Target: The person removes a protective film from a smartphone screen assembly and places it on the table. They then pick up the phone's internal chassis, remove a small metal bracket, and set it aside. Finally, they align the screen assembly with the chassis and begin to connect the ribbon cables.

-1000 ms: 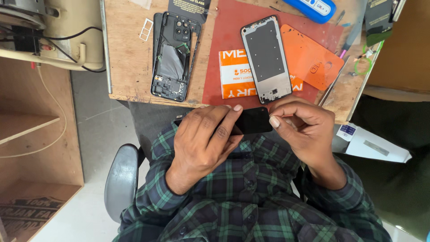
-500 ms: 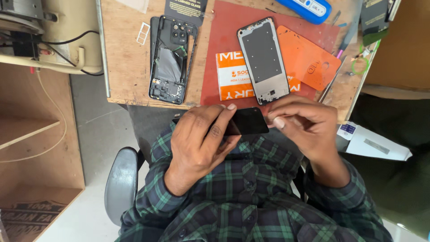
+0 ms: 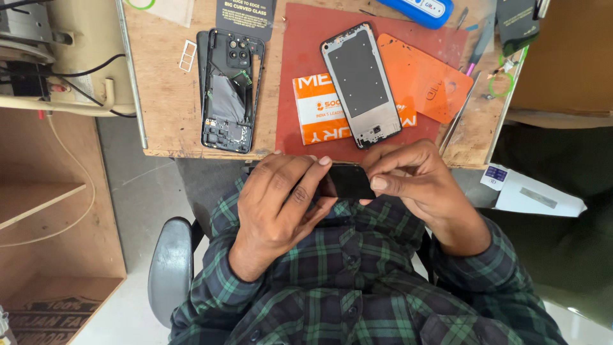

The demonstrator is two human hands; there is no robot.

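My left hand (image 3: 281,204) and my right hand (image 3: 418,182) together hold a small flat black part (image 3: 348,181) just below the front edge of the wooden workbench (image 3: 169,96), over my lap. Fingers of both hands close around its ends; most of it is covered. On the bench lie an opened phone body with exposed insides (image 3: 228,92) and a phone frame with a grey inner plate (image 3: 361,83) resting on a red mat (image 3: 306,70).
An orange plastic sheet (image 3: 424,80) and an orange-and-white card (image 3: 319,112) lie on the mat. A blue tool (image 3: 421,9), tweezers (image 3: 456,118) and a SIM tray (image 3: 187,56) sit nearby. A grey chair (image 3: 169,268) is below; wooden shelves stand left.
Both hands stay on the black part with only slight finger shifts. The view has drifted a little, so the bench items sit slightly lower left.
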